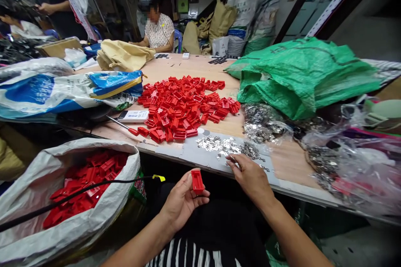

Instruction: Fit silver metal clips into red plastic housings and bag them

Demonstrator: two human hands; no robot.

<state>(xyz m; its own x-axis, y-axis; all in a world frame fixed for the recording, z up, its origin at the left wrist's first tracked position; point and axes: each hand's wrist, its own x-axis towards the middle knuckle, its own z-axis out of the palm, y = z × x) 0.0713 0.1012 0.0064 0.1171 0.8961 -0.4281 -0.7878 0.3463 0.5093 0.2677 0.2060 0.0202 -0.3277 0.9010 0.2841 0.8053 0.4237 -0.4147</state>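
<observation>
My left hand point(184, 200) is closed on a small red plastic box point(197, 181), held upright with its open hollow side towards me, just off the table's front edge. My right hand point(250, 177) pinches at the table edge, thumb and forefinger together on what looks like a small metal piece point(231, 157), mostly hidden by the fingertips. Beside those fingers, a spread of flat shiny metal pieces point(216, 144) lies on a grey sheet point(191, 152). Behind it is a large heap of similar red plastic boxes point(184, 106).
At my left stands an open white sack point(125, 175) of red boxes, a black cable point(103, 182) crossing it. A screwdriver point(120, 124) and white box point(134, 116) lie by the heap. A green sack point(300, 75) and bagged metal parts point(263, 121) lie right. A person point(159, 31) sits across.
</observation>
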